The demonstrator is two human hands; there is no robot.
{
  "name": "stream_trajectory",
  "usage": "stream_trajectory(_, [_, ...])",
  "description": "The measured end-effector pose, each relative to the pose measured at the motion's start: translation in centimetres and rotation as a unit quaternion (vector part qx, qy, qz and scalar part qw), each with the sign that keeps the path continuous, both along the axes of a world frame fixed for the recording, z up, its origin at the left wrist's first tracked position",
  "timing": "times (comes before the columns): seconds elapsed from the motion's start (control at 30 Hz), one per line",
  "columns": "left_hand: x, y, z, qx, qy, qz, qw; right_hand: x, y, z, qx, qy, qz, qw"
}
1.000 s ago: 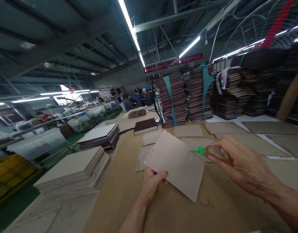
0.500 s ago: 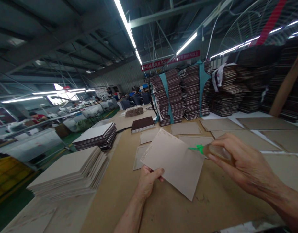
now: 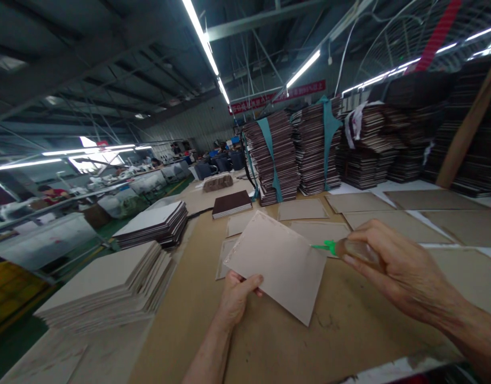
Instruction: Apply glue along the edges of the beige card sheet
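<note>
A beige rectangular board (image 3: 279,261) is tilted above the table, pinched at its lower left edge by my left hand (image 3: 237,293), thumb on top. Along its far left edge runs a glossy line that looks like glue. My right hand (image 3: 389,261) is wrapped round a glue bottle (image 3: 359,253) of translucent amber-brown, with a green nozzle (image 3: 325,246). The bottle lies nearly level, and the nozzle tip points left at the board's upper right edge. Whether the tip touches the board I cannot tell.
Stacked beige boards (image 3: 101,277) and a pile of dark-edged panels (image 3: 153,224) stand at the left. More boards (image 3: 397,226) lie flat at the right and behind. Tall bundles of dark panels (image 3: 273,160), tied with teal strips, rise at the back. A brown-covered block (image 3: 231,204) sits before them.
The board and my left hand have shifted slightly left in view, as has the background. The nozzle tip is now nearer the board's upper right edge. Both grips are unchanged.
</note>
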State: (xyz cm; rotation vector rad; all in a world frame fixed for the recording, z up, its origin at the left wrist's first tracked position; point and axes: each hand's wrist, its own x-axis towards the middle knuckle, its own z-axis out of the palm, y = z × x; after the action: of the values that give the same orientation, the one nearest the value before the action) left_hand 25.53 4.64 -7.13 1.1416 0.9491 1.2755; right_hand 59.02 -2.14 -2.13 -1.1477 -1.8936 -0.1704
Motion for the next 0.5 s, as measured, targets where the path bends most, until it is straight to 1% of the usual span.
stream_trajectory(0.1, [-0.1, 0.1, -0.1, 0.004, 0.0, 0.002, 1.0, 0.7, -0.1, -0.7, -0.018, 0.004, -0.018, 1.0])
stream_trajectory(0.23, [-0.2, 0.2, -0.1, 0.007, 0.002, 0.001, 1.0, 1.2, -0.4, -1.4, -0.007, 0.02, -0.025, 0.999])
stream_trajectory(0.37, [-0.3, 0.3, -0.1, 0.002, 0.0, 0.005, 1.0, 1.1, -0.7, -1.2, -0.01, 0.018, -0.023, 1.0])
stream_trajectory(0.5, [-0.3, 0.3, -0.1, 0.004, -0.002, -0.003, 1.0, 0.7, -0.7, -0.7, 0.014, 0.027, -0.023, 0.999])
